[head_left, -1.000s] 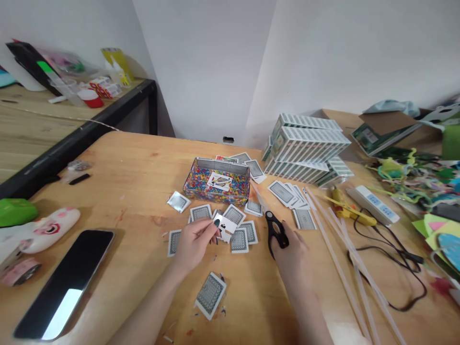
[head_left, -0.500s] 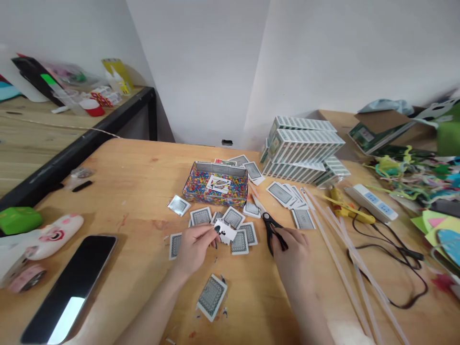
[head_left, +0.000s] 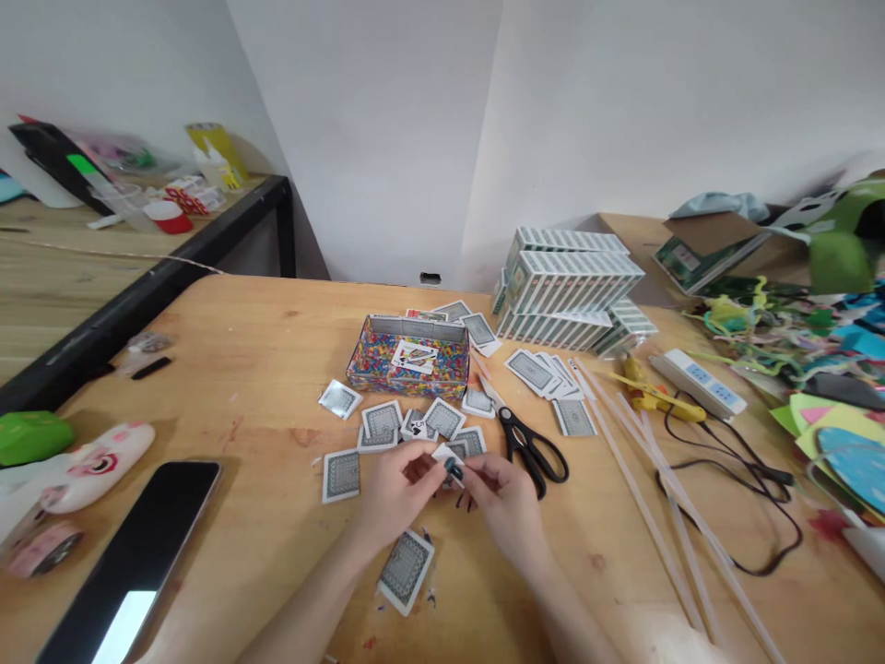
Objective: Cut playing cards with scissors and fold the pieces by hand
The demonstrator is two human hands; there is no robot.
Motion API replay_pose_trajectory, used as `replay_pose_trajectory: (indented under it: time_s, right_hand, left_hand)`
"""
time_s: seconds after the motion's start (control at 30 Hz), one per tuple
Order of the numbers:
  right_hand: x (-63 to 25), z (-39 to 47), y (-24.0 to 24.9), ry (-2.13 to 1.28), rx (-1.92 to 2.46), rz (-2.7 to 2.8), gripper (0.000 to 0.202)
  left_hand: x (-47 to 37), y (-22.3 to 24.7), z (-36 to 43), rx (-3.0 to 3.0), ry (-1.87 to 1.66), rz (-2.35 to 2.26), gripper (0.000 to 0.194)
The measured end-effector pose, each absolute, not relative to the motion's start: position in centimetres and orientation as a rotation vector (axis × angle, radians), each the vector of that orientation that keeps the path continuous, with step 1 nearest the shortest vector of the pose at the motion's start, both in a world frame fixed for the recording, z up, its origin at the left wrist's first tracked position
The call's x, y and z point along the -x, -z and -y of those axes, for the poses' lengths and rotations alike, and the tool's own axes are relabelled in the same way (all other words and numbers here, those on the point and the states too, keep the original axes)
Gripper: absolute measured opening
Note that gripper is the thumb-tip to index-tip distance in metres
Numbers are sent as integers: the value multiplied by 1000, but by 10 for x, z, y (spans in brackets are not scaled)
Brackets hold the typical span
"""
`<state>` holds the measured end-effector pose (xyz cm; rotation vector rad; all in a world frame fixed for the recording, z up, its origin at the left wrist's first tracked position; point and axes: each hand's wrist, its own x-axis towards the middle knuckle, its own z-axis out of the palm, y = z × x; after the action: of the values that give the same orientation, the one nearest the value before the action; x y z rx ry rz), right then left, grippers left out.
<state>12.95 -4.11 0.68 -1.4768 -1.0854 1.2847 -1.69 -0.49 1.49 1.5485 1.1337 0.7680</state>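
Between my two hands is a small white playing card piece (head_left: 446,454), mostly covered by fingers and dark nails. My left hand (head_left: 401,489) pinches its left side; my right hand (head_left: 503,498) pinches the right side. Black-handled scissors (head_left: 529,443) lie on the table just beyond my right hand. Behind the hands are several grey-backed playing cards (head_left: 382,421), some cut short. Past them stands an open box (head_left: 407,380) with a colourful speckled lining and a face card (head_left: 415,357) inside. One whole card (head_left: 407,572) lies nearer me, between my forearms.
Stacked striped card boxes (head_left: 573,281) stand at the back right. Clear glue sticks (head_left: 643,498), a yellow glue gun (head_left: 664,397), its black cord and a white power strip (head_left: 702,383) lie right. A phone (head_left: 138,553) and a white toy-like object (head_left: 103,466) are left.
My right hand has let go of the scissors, which now lie on the table, and has moved left to the card piece. My left hand still holds the piece. The view has shifted slightly.
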Motion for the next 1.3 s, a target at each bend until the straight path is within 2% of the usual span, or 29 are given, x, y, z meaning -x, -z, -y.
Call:
replay_pose_trajectory:
  time_s: [0.47, 0.67, 0.73, 0.83, 1.0, 1.2, 1.3]
  right_hand:
    - [-127, 43, -19, -1373, 1372, 1062, 20]
    - [-135, 40, -16, -1320, 1390, 870, 26]
    - [-138, 38, -15, -1302, 1385, 798, 29]
    - [-141, 36, -14, -1303, 1369, 760, 31]
    - [-137, 35, -13, -1320, 1362, 769, 32]
    - [-136, 35, -12, -1375, 1358, 786, 34]
    - [-137, 35, -10, -1374, 1367, 793, 36]
  left_hand:
    - [25, -17, 3, -1556, -735, -1148, 25]
    - [38, -11, -10, -1449, -941, -1319, 26]
    - [43, -10, -15, -1556, -964, -1454, 30]
    - [45, -10, -17, -1974, -906, -1456, 19]
    - [41, -7, -14, -2330, -706, -1348, 56]
    - [44, 0, -18, -2343, -677, -1378, 38]
    - [43, -1, -17, -2261, -789, -1380, 39]
